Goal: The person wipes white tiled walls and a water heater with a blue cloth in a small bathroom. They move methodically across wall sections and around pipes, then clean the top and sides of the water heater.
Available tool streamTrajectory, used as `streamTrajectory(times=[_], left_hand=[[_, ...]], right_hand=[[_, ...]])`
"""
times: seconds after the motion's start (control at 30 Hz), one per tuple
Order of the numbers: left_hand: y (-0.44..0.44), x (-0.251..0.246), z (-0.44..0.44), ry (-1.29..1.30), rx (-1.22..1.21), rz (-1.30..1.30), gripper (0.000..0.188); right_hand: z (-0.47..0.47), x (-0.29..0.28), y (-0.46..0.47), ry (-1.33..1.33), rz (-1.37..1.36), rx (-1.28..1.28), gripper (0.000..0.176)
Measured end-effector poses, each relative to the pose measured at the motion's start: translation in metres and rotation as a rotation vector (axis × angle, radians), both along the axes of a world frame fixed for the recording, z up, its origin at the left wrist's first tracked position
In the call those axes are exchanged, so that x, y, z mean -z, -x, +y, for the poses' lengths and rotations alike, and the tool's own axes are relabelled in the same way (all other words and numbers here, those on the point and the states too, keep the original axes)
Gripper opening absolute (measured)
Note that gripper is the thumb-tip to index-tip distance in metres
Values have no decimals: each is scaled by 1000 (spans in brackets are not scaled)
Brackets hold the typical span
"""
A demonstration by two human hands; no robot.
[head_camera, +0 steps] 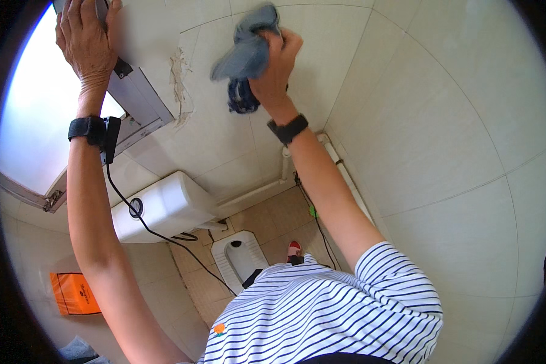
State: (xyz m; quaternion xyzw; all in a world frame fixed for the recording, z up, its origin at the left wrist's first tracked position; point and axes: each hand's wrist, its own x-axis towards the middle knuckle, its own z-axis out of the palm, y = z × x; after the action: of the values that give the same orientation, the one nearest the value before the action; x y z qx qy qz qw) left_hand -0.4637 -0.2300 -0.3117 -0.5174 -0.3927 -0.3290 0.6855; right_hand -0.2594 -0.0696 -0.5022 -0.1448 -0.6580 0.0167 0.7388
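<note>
My right hand (277, 68) is raised to the pale tiled wall (218, 132) and grips a bunched blue-grey cloth (245, 57), blurred at its edges. A dark navy item (243, 96), perhaps part of a cloth, shows just below it. At the upper left, my left hand (86, 41) is on the metal window frame (141, 98), its fingers and thumb on either side of a grey bar. The tips of those fingers run out at the picture's top edge. Beside the frame, the wall has a cracked, peeling patch (178, 86).
Below stand a white toilet cistern (164, 207) and a squat toilet (239, 255) in the tiled floor. White pipes (255, 191) follow the wall's foot. A black cable (164, 236) hangs from my left wrist. An orange pouch (75, 293) is on the left wall.
</note>
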Motion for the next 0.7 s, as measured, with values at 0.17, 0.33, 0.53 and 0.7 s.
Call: streamTrajectory(times=[0.17,0.33,0.53,0.7], left_hand=[[-5,2,-8,179,-180,-162,74],[0,1,-3,114,-94,-128,64],[13,3,5,11,35,-28,48],[11,3,4,-3,42,-11,47]], right_hand=[[-1,143,-20,420,63,-26,51],[-2,285,-16,867,144,8,57],[8,293,-26,1495,-44,-26,75],[29,108,-68,612,160,-169,59]])
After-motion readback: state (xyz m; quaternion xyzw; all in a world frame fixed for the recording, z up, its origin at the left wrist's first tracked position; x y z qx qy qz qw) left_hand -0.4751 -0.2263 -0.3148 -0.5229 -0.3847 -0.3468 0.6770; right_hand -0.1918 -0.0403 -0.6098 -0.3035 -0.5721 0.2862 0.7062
